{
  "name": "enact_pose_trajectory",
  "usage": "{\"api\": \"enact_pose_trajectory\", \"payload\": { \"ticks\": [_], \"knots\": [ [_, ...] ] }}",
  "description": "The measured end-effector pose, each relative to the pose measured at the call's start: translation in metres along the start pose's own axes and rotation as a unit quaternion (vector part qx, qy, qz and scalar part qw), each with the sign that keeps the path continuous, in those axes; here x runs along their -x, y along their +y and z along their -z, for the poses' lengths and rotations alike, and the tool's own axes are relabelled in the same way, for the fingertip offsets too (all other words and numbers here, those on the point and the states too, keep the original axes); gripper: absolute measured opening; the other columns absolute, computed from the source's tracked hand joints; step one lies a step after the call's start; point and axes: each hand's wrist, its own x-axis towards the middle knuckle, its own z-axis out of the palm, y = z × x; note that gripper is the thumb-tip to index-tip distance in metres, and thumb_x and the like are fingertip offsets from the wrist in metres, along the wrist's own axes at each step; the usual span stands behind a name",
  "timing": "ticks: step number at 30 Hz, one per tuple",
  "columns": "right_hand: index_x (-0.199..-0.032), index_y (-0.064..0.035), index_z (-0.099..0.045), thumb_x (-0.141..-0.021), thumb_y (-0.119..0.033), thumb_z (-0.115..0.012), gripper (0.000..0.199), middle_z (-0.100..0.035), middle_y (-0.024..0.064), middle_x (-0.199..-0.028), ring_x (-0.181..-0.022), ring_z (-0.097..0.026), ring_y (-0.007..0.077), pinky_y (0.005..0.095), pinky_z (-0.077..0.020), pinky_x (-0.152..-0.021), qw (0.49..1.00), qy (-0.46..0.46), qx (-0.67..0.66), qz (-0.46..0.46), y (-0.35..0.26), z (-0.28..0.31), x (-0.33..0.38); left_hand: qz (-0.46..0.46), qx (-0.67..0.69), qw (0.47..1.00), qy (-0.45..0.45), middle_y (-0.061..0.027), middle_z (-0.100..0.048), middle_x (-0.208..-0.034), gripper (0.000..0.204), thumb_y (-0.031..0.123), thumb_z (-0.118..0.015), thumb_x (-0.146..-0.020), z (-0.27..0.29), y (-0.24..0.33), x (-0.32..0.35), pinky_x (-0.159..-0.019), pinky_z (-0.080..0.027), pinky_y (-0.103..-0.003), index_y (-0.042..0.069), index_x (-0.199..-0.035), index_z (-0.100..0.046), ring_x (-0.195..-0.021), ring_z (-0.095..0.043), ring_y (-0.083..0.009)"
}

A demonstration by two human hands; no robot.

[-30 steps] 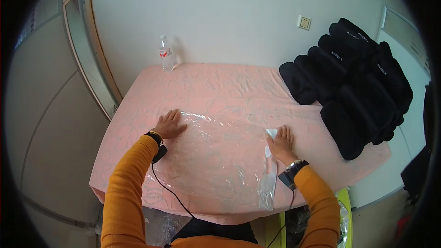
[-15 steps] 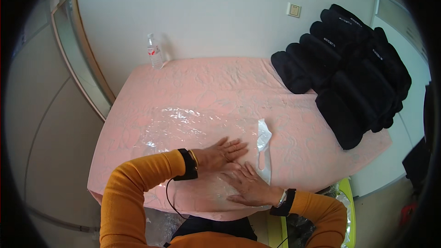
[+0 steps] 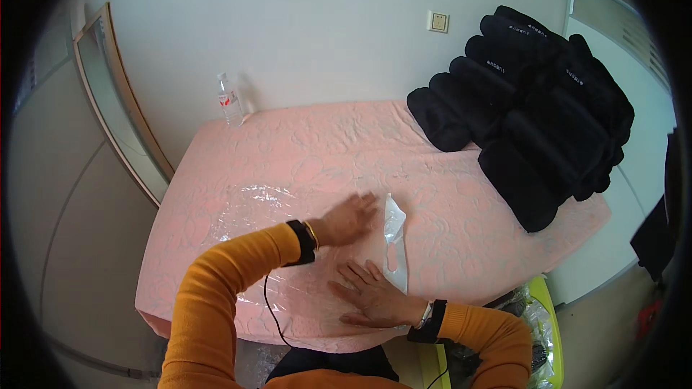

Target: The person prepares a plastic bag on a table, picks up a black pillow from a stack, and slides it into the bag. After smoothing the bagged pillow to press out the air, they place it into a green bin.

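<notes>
A clear plastic bag lies flat on the pink patterned cloth, its film wrinkled and shiny. Along its right end runs a white header strip with a slot cut in it; the strip's top is crumpled. My left hand is over the bag just left of the strip, fingers stretched out and slightly blurred. Nearer to me, my right hand rests on the film with its fingers spread, close to the strip's lower end. Neither hand grips anything.
Black padded rolls are piled at the back right of the pink-covered table. A water bottle stands at the far left by the wall. Below the right edge sits a yellow-green bin holding plastic wrapping. A framed mirror leans at left.
My left hand has moved up and away from my right, so the two are farther apart. My right hand stays spread on the bag. The whole view has shifted slightly.
</notes>
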Motion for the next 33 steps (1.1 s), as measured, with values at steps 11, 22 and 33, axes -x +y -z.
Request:
{"api": "enact_pose_trajectory", "payload": {
  "ticks": [11, 22, 33],
  "knots": [
    [-0.148, -0.0097, -0.029, -0.092, -0.055, -0.046, 0.074, -0.019, 0.0251, -0.153, -0.143, -0.012, 0.0419, 0.0579, -0.0114, -0.112, 1.000, -0.025, 0.005, -0.007, -0.002, 0.005, -0.002, 0.031, 0.074, 0.996, -0.050, -0.0223, -0.020, -0.154, 0.079, 0.057, -0.038, -0.095, 0.002, 0.000, -0.019, -0.116, -0.013, -0.049, 0.000, -0.147, -0.021, -0.144, -0.018, -0.0333],
    [-0.145, -0.0068, -0.033, -0.092, -0.044, -0.052, 0.068, -0.024, 0.0260, -0.150, -0.140, -0.021, 0.0441, 0.0581, -0.0195, -0.110, 0.999, -0.004, 0.032, -0.009, -0.004, 0.014, -0.004, 0.172, 0.023, 0.983, -0.057, -0.0241, -0.018, -0.154, 0.086, 0.062, -0.037, -0.093, 0.014, 0.016, -0.011, -0.117, -0.012, -0.047, -0.003, -0.147, -0.020, -0.144, -0.015, -0.0370],
    [-0.137, 0.0069, -0.036, -0.091, -0.029, -0.050, 0.060, -0.028, 0.0312, -0.146, -0.138, -0.026, 0.0436, 0.0497, -0.0226, -0.113, 0.971, 0.064, 0.106, -0.204, 0.120, 0.028, -0.042, 0.183, 0.111, 0.977, -0.012, -0.0272, -0.031, -0.147, 0.076, 0.053, -0.047, -0.093, 0.006, -0.007, 0.043, -0.111, -0.027, -0.050, -0.005, -0.140, -0.032, -0.139, -0.027, -0.0406]
  ]
}}
